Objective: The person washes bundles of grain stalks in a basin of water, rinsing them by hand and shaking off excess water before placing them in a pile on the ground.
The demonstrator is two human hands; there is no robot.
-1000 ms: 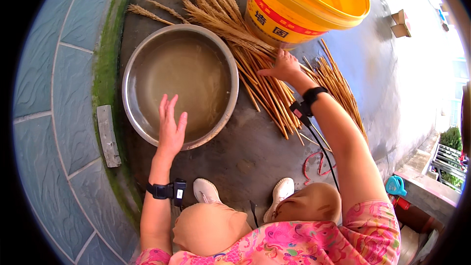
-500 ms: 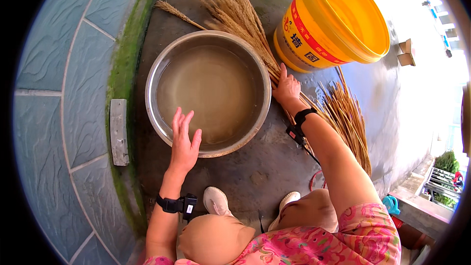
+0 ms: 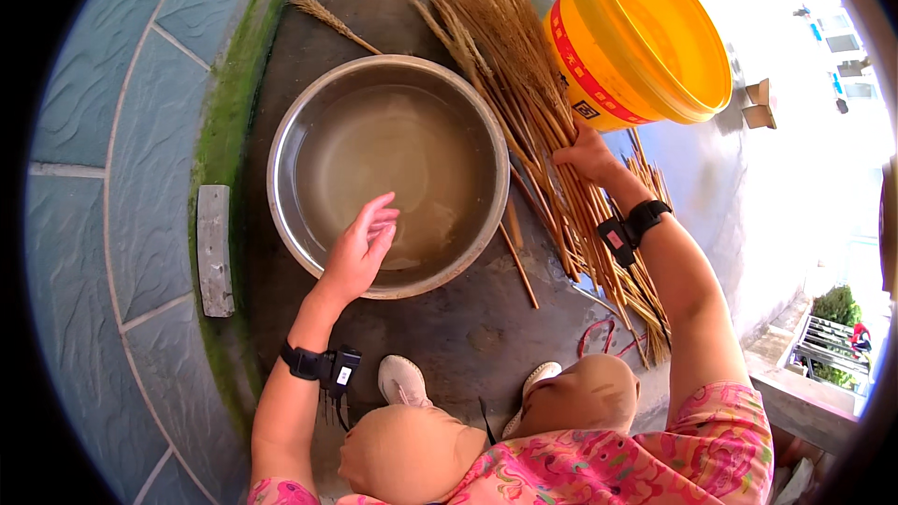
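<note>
The right hand's grip [image 3: 589,157] is closed around a bundle of dry plumed stalks [image 3: 510,42], thumb across them, fingertips hidden; the left hand [image 3: 363,241] is half open, holding nothing, over the near rim of the water-filled basin [image 3: 505,178]. The bundle lies right of the basin, well in from the floor's mossy left edge [image 3: 234,103]. Since half a second ago, the bundle has shifted right, now overlapping the yellow bucket [image 3: 613,65].

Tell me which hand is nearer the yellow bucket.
Right. The right hand grips stalks close beside the bucket; the left hand is farther off, over the near edge of the basin.
</note>
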